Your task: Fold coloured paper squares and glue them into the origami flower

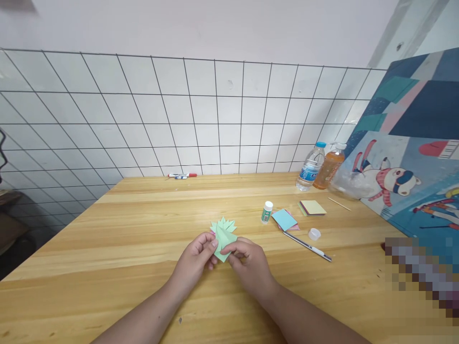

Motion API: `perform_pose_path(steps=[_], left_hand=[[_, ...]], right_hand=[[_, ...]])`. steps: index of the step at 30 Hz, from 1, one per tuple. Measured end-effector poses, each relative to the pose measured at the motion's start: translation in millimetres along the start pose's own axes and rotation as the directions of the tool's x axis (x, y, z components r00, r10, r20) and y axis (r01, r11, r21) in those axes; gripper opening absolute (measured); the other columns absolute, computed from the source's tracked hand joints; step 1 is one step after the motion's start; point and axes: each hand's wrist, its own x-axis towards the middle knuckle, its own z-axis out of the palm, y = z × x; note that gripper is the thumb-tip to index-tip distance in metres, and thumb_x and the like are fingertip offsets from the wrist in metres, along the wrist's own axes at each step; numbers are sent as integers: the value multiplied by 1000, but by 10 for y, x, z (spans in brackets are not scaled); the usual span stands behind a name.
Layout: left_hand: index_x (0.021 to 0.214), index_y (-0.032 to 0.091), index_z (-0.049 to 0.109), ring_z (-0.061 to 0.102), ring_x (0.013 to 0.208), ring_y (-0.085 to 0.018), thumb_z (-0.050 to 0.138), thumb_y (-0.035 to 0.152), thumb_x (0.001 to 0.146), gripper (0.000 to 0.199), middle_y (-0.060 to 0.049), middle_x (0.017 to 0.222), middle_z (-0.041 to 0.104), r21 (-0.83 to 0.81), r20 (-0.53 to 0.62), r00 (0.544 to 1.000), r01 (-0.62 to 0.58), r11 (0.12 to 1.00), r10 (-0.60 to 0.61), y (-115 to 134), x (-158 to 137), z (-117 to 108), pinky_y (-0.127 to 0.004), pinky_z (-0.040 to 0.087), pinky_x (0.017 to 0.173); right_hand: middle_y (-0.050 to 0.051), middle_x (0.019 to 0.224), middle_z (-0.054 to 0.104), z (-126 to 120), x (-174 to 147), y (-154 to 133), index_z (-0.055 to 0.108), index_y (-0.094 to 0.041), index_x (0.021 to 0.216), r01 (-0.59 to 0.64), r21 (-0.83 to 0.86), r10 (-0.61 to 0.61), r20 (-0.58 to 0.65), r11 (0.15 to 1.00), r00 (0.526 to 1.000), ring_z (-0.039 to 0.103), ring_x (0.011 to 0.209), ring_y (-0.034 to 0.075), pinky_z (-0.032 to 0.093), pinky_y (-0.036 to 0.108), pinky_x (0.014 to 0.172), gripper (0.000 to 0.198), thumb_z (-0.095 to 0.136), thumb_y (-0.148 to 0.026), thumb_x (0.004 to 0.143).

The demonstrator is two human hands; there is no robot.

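The person's left hand [195, 255] has its grip clamped on the left edge of a light green folded paper [226, 236], thumb on the near face. The right hand [253, 263] pinches the same piece from its right side, thumb and fingers together on the paper. The piece is held between both hands, over the near middle of the worktop [125, 229]. A spiky, fan-like green paper form [223, 222] shows just behind it; whether the two are joined I cannot tell.

The worktop is pale wood with yellow-brown grain and a few small dark marks. To the right of the hands stand a white-capped glue bottle [267, 213] and, just beside it, a blue paper square [284, 220] over pink sheets. A slim cutter [308, 246] lies slantwise nearer the person, with a clear round cap [314, 233] near it. Farther back are a paper stack [312, 207] topped in pale yellow, a thin stick [339, 204], a water bottle [310, 169] and an amber drink bottle [328, 168]. Markers [182, 175] lie along the back edge.

Beyond rises a white tiled wall [229, 110] with dark joints; a bear-printed panel [390, 177] leans at the right.
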Motion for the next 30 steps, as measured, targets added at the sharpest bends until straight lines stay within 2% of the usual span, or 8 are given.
perform_pose_path(steps=[4, 7, 12, 15, 17, 22, 26, 30], left_hand=[[81, 18, 51, 45, 51, -9, 62, 49, 76, 33, 4, 58, 48, 7, -26, 999, -17, 1000, 18, 10, 4, 7, -19, 37, 47], [88, 18, 53, 47, 57, -9, 63, 47, 76, 33, 2, 70, 53, -16, -15, 999, -33, 999, 33, 12, 4, -3, -19, 39, 49], [101, 19, 52, 51, 66, -13, 65, 45, 75, 38, -2, 76, 56, -19, 54, 997, -52, 998, 53, 31, -35, -2, -21, 41, 52], [111, 20, 51, 54, 75, -16, 64, 43, 76, 44, -7, 90, 60, -27, 115, 991, -71, 997, 74, 41, -48, -5, -21, 42, 54], [110, 19, 53, 55, 75, -16, 64, 40, 77, 41, -7, 90, 60, -20, 134, 989, -56, 998, 59, 36, -39, -14, -21, 40, 53], [104, 18, 58, 53, 65, -14, 66, 37, 75, 36, -3, 79, 61, -24, 107, 994, -33, 999, 35, 24, -10, -9, -21, 39, 53], [98, 17, 62, 52, 66, -14, 69, 37, 71, 35, -3, 79, 62, 72, 86, 995, -65, 995, 58, 23, -29, 45, -21, 40, 54], [101, 17, 62, 53, 67, -14, 62, 37, 78, 30, -4, 80, 62, 102, 136, 987, -101, 990, 87, 5, -59, 46, -23, 43, 59]], right_hand=[[0, 77, 60, -1, 14, -5, 68, -21, 80, -14, 57, 13, 7, 998, 1000, 56, 66, 11, 46, 20, 59, 20, 56, -9, 71], [0, 77, 60, -1, 20, 7, 67, -21, 78, -12, 48, 13, -2, 999, 1000, 57, 67, 11, 46, 20, 58, 18, 55, -9, 71], [0, 77, 60, -9, 7, 25, 66, -21, 78, 13, -4, -13, -7, 1000, 1000, 58, 66, 10, 45, 19, 58, 18, 55, -8, 72], [-1, 74, 60, -17, -2, 12, 67, -22, 79, 49, -94, -48, 12, 994, 999, 57, 66, 10, 45, 20, 61, 17, 57, -9, 73], [-2, 74, 60, -21, -4, -2, 67, -23, 80, 62, -123, -59, 29, 990, 998, 57, 68, 11, 45, 21, 63, 14, 59, -12, 74], [0, 77, 62, -20, 7, -7, 67, -21, 80, 23, -71, -21, 20, 997, 1000, 59, 68, 11, 46, 21, 62, 8, 62, -17, 75], [1, 80, 63, -17, 12, 12, 66, -21, 83, 0, -70, 0, -4, 998, 1000, 58, 67, 11, 45, 21, 60, 9, 62, -20, 75], [-1, 72, 61, -25, 14, 15, 65, -20, 73, -53, -110, 49, -33, 993, 998, 53, 61, 11, 40, 20, 55, 4, 61, -21, 75]])
